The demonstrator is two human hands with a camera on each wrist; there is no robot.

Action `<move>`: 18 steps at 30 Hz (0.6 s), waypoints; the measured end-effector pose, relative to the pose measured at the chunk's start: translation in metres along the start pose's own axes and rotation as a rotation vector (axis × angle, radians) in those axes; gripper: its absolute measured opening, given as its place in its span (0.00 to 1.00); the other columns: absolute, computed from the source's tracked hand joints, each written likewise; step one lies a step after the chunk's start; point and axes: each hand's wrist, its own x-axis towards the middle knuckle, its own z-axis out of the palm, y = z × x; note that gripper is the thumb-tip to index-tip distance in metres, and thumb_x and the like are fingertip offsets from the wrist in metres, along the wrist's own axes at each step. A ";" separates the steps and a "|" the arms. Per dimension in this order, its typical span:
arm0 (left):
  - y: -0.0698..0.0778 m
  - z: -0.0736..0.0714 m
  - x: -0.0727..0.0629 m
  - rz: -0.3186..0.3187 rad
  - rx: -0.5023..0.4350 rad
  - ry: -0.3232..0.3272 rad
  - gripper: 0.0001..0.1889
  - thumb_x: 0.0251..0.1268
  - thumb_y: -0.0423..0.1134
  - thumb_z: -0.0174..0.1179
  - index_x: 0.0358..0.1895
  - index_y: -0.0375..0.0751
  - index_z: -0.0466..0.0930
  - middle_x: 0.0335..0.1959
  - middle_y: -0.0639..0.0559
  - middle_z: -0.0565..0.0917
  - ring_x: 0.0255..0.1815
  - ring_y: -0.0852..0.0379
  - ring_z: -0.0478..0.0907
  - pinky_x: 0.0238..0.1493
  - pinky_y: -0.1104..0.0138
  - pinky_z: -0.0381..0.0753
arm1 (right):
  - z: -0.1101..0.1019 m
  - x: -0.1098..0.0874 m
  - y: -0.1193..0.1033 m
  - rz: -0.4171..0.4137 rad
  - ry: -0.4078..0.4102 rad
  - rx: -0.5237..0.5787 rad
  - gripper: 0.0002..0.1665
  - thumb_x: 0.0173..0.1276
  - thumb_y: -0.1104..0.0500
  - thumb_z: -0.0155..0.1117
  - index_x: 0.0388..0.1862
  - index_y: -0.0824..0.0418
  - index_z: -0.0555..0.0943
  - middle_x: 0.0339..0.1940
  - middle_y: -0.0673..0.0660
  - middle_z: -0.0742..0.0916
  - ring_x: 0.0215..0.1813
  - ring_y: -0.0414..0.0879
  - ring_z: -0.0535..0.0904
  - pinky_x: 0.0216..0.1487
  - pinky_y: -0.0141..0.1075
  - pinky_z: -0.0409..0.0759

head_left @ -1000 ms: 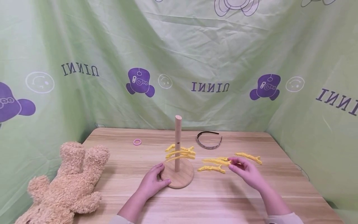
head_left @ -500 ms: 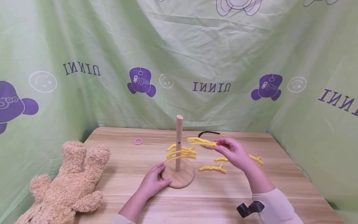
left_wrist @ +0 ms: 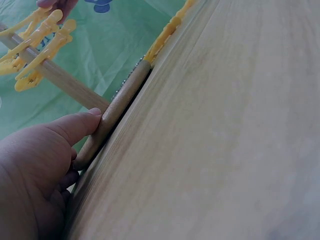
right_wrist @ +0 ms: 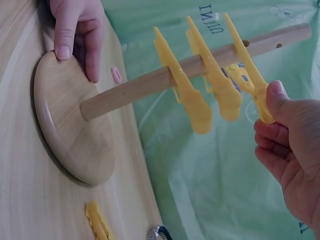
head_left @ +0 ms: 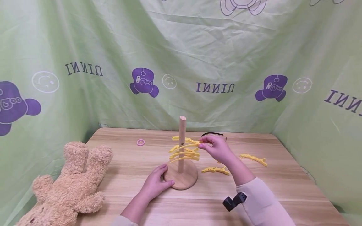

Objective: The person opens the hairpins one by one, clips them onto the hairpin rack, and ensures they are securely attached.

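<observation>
A wooden stand (head_left: pixel 183 125) has a round base and an upright post. My left hand (head_left: pixel 154 182) holds the edge of its base, with the thumb (left_wrist: pixel 82 124) on the rim. My right hand (head_left: pixel 216 149) pinches the handle end of a yellow hair clip (right_wrist: pixel 260 92). That clip's two arms are spread, one on each side of the post. Below it, a second yellow clip (right_wrist: pixel 227 105) and a third yellow clip (right_wrist: pixel 197 112) are clamped across the post, one above the other.
Loose yellow clips (head_left: pixel 215 170) lie right of the base. A black headband (head_left: pixel 212 134), partly hidden by my right hand, is behind. A pink ring (head_left: pixel 140 142) lies at back left. A plush bear (head_left: pixel 76 185) lies at the left. Green cloth (head_left: pixel 181 62) hangs around the table.
My right hand has lifted a yellow hair clip from the tabletop and carried it left to the post, above the clamped clips. My left hand has stayed at the base.
</observation>
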 end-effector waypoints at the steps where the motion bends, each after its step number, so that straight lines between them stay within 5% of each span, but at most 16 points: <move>1: 0.001 0.000 0.000 -0.001 0.000 0.000 0.39 0.50 0.46 0.74 0.62 0.24 0.73 0.68 0.35 0.72 0.71 0.36 0.67 0.73 0.46 0.64 | 0.002 0.001 -0.001 -0.005 -0.004 -0.001 0.12 0.63 0.62 0.69 0.44 0.67 0.85 0.40 0.60 0.88 0.50 0.56 0.84 0.57 0.53 0.83; 18: 0.002 0.000 0.001 -0.009 0.002 0.000 0.39 0.51 0.47 0.73 0.63 0.24 0.72 0.69 0.34 0.71 0.71 0.35 0.66 0.73 0.45 0.63 | 0.007 0.002 -0.004 -0.029 -0.060 -0.003 0.13 0.64 0.60 0.69 0.45 0.66 0.84 0.39 0.58 0.87 0.49 0.53 0.82 0.58 0.52 0.82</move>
